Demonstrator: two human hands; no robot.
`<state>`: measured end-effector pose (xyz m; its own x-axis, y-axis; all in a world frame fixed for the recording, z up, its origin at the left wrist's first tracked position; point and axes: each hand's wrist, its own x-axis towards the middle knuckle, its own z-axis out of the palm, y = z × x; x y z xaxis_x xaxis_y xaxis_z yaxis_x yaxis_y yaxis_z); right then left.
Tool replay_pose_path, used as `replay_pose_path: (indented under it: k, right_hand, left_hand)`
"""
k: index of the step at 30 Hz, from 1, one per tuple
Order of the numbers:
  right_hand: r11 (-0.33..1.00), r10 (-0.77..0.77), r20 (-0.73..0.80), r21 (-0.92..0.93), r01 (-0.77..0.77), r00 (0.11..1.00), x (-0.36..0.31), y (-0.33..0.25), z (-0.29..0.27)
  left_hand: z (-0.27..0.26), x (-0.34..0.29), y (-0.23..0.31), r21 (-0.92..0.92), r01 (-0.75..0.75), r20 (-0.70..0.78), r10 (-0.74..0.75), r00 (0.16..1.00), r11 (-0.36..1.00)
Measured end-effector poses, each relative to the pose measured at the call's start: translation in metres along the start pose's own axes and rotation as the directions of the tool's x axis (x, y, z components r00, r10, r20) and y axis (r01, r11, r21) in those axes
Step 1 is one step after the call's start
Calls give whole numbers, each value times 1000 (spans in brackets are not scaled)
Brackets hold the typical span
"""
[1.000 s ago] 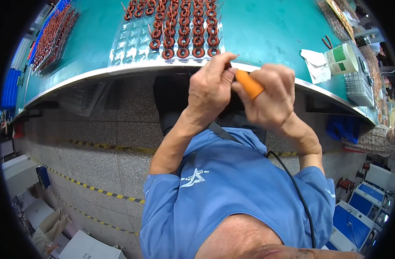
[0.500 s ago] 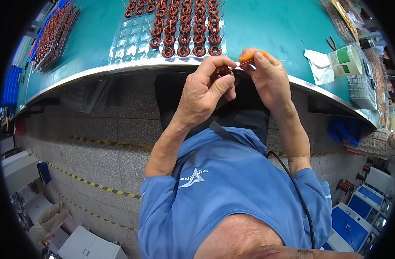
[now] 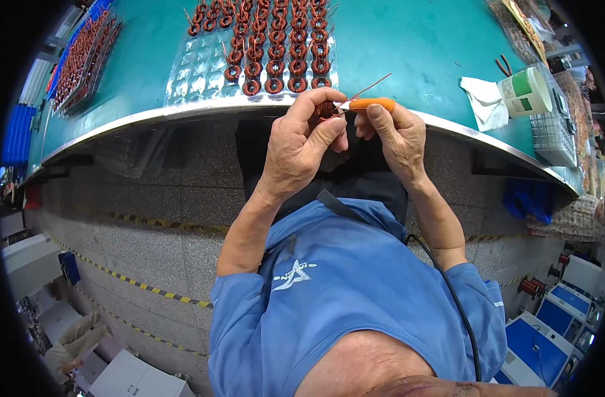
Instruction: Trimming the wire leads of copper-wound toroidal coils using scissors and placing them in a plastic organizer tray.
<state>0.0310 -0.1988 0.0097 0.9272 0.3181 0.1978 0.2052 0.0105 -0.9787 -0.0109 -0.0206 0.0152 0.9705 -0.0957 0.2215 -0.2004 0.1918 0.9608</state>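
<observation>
Just off the table's front edge, my left hand (image 3: 297, 147) pinches a copper-wound ring coil (image 3: 325, 110) between thumb and fingers. Loose wire ends stick out of the coil, one slanting up to the right. My right hand (image 3: 400, 134) is closed round an orange-handled tool (image 3: 372, 104). Its short pale tip reaches the coil's right side, beside the wire ends; the exact kind of tip is too small to tell. Beyond my hands, a clear plastic tray (image 3: 200, 69) on the table carries rows of similar coils (image 3: 275, 67), with bare pockets at its left.
The green table (image 3: 408, 46) has a metal front edge. At the right are a white cloth (image 3: 482, 102), a white-and-green tub (image 3: 526, 92), red-handled pliers (image 3: 504, 66) and stacked clear trays (image 3: 555, 139). Another coil-filled tray (image 3: 87, 63) stands far left. A black cable (image 3: 451, 291) runs down my right side.
Both hands have shifted slightly left. The orange-handled tool has turned so its tip points left at the coil. A wire end that lay by my right fingers now sticks up freely.
</observation>
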Motion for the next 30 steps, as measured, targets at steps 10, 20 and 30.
replay_pose_path:
  k: [10,20,30]
  right_hand:
    - [861,-299,-59,-447,243,952,-12,-43,4]
    - [992,-25,-70,118,33,997,2,-17,-4]
    - [895,269,54,355,-271,961,3,-9,-7]
  left_hand:
    - [7,-2,-1,-11,-42,-12,42,999,999]
    - [-4,-9,5,-112,79,77,-71,994,991]
    - [-5,-8,-6,-10,98,76,-97,992,995]
